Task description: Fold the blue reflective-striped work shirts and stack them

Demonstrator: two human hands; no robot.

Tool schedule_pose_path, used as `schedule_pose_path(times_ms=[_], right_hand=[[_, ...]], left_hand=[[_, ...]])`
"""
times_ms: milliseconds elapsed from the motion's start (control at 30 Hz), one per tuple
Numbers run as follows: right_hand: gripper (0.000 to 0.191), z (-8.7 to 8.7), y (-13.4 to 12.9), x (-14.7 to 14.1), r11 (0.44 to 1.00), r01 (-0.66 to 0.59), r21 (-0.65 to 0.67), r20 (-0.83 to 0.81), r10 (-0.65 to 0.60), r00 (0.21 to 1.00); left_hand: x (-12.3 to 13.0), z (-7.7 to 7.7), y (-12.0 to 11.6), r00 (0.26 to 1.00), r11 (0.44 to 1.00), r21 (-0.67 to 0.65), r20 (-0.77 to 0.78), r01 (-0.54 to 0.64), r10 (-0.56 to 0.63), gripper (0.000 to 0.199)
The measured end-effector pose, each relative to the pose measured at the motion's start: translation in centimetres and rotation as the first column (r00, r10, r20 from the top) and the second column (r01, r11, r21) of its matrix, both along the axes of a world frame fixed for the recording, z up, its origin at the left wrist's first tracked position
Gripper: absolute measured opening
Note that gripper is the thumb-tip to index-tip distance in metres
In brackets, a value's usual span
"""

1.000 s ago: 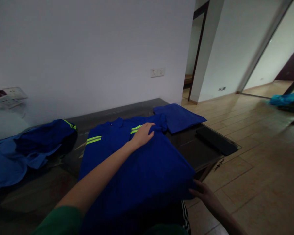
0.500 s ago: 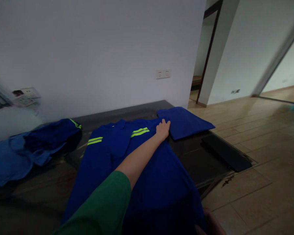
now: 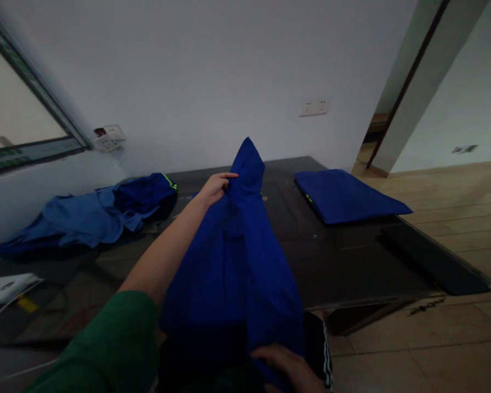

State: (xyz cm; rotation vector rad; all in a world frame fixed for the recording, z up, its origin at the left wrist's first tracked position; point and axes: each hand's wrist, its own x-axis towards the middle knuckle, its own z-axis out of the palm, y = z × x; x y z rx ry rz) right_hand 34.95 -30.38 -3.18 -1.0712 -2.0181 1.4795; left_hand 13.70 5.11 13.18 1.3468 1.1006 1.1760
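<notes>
- We have the blue garment (image 3: 225, 267) in the middle of the desk (image 3: 343, 273), a long strip of its cloth lying lengthwise along the right side and its near end reaching toward our body.
- Our left hand (image 3: 217, 186) is mostly closed, fingers together, with hold of the cloth near the far end, where the fabric rises in a peak against the wall (image 3: 208, 71).
- Our right hand (image 3: 290, 368) lies at the near end, on the lower right part of the same garment, with its fingers partly curled; it is dim and cut by the bottom edge, so we cannot tell how tightly it is closed.
- Well to the right we see a folded blue garment (image 3: 347, 194) with a small yellow-green mark, lying flat, and near it a flat black object (image 3: 433, 259) along the right end of the desk.
- To the left we have a crumpled heap of lighter blue clothing (image 3: 84, 215), with a darker blue piece (image 3: 141, 192) bearing a yellow-green stripe.
- At the far left we see a white device (image 3: 8, 286) beside a white cable.
</notes>
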Motion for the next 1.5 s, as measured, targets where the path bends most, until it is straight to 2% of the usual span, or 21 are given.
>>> schedule_pose_path(times_ms=[67,133,200,267,333,433,500,567,633,700,733,800,833,900,967,1033,1100,1300,1367,1500], right_hand=[[0.062,0.0,0.1,-1.6,0.999,-0.011,0.039,0.071,0.009,0.997],[0.066,-0.3,0.0,-2.7,0.998,-0.023,0.062,0.178,0.011,0.984],[0.066,-0.8,-0.4,-3.2,0.996,-0.045,0.080,0.273,0.022,0.962],[0.061,-1.2,-0.9,-2.8,0.988,-0.074,0.137,0.288,0.032,0.957],[0.051,-1.1,-1.5,-1.8,0.964,-0.095,0.250,0.238,0.034,0.971],[0.034,0.1,-2.5,-0.1,0.897,-0.128,0.424,0.221,0.034,0.975],[0.028,1.1,-2.6,0.1,0.860,-0.202,0.468,0.256,0.087,0.963],[0.026,1.8,-2.2,-0.7,0.847,-0.300,0.439,0.287,0.184,0.940],[0.026,1.8,-1.3,-2.3,0.856,-0.363,0.368,0.334,0.242,0.911],[0.030,1.1,-0.1,-4.2,0.868,-0.379,0.322,0.440,0.218,0.871],[0.032,0.7,0.5,-5.1,0.869,-0.378,0.318,0.501,0.185,0.846],[0.036,0.1,1.5,-6.5,0.862,-0.383,0.332,0.595,0.124,0.794],[0.038,-0.1,1.9,-6.9,0.857,-0.388,0.339,0.622,0.105,0.776],[0.039,-0.1,2.1,-7.4,0.853,-0.400,0.334,0.651,0.098,0.753],[0.038,0.0,2.0,-7.6,0.855,-0.409,0.318,0.662,0.109,0.742],[0.037,0.2,1.6,-7.7,0.864,-0.402,0.304,0.658,0.114,0.744],[0.034,0.2,1.3,-7.8,0.879,-0.376,0.293,0.648,0.107,0.754],[0.029,-1.0,2.0,-8.3,0.942,-0.213,0.259,0.593,0.019,0.805],[0.033,-1.7,2.7,-8.4,0.954,-0.180,0.241,0.574,0.009,0.819],[0.039,-3.9,3.8,-7.9,0.975,-0.168,0.144,0.497,0.076,0.865]], left_hand=[[-3.5,-1.7,-1.9,0.997,0.999,-0.035,0.067,-0.038,0.040,0.056],[-5.9,-3.8,-3.7,0.994,0.994,-0.065,0.055,-0.092,0.096,0.052],[-7.4,-5.6,-5.1,0.989,0.987,-0.076,0.020,-0.143,0.145,0.050],[-8.1,-6.7,-6.0,0.985,0.983,-0.058,0.016,-0.173,0.174,0.054],[-8.5,-7.0,-6.3,0.982,0.983,-0.034,0.047,-0.182,0.184,0.058],[-8.8,-6.4,-6.1,0.977,0.986,0.001,0.131,-0.168,0.167,0.058],[-9.0,-6.1,-5.6,0.969,0.985,0.038,0.189,-0.166,0.156,0.057],[-9.3,-6.4,-5.1,0.961,0.978,0.059,0.205,-0.200,0.184,0.056],[-9.8,-7.1,-4.7,0.959,0.966,0.042,0.134,-0.255,0.248,0.054],[-10.3,-8.0,-4.7,0.951,0.951,0.053,-0.036,-0.304,0.306,0.051],[-10.5,-8.4,-4.9,0.933,0.944,0.099,-0.152,-0.313,0.326,0.049],[-10.8,-8.6,-6.0,0.843,0.922,0.282,-0.395,-0.266,0.364,0.046],[-10.8,-8.5,-6.8,0.779,0.903,0.384,-0.500,-0.191,0.378,0.047],[-10.4,-8.1,-8.9,0.654,0.862,0.502,-0.676,0.071,0.340,0.052],[-9.6,-7.7,-10.7,0.530,0.815,0.457,-0.818,0.358,0.226,0.060],[-8.7,-7.9,-11.7,0.417,0.774,0.364,-0.897,0.518,0.143,0.067],[-7.9,-8.6,-11.6,0.376,0.776,0.339,-0.916,0.531,0.142,0.071],[-7.6,-11.4,-9.3,0.407,0.830,0.369,-0.893,0.418,0.192,0.065],[-7.8,-11.8,-9.3,0.432,0.842,0.387,-0.877,0.376,0.211,0.061],[-8.1,-12.1,-9.6,0.457,0.847,0.410,-0.858,0.339,0.233,0.056]])
